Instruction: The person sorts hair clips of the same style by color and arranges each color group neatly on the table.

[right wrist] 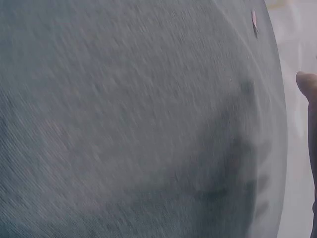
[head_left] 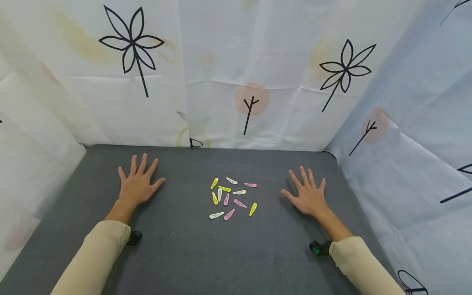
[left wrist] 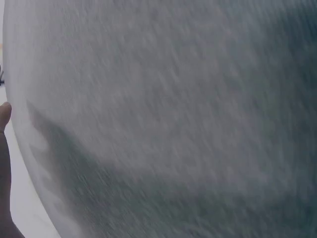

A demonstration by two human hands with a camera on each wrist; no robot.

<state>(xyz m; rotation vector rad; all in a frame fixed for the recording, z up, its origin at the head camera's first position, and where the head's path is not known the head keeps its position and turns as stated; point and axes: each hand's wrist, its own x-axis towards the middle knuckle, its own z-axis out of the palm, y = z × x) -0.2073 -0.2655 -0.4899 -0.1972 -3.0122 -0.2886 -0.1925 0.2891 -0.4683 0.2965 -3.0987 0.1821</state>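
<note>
Several snap hair clips lie loosely grouped on the grey table (head_left: 177, 254), among them a yellow hair clip (head_left: 253, 209), a white hair clip (head_left: 216, 215) and a pink hair clip (head_left: 229, 214). To their left, my left hand (head_left: 135, 186) is spread palm down with nothing in it. My right hand (head_left: 307, 194) is likewise spread, to the right of the clips and apart from them. In the left wrist view only part of the left hand (left wrist: 5, 173) shows at the edge. A pink clip (right wrist: 254, 22) appears small at the top of the right wrist view.
A white cloth (head_left: 217, 53) with printed leaves hangs behind the table, and a similar cloth (head_left: 416, 164) hangs on the right. Dark wrist cameras (head_left: 320, 248) sit at both cuffs. Hand shadows fall on the grey surface.
</note>
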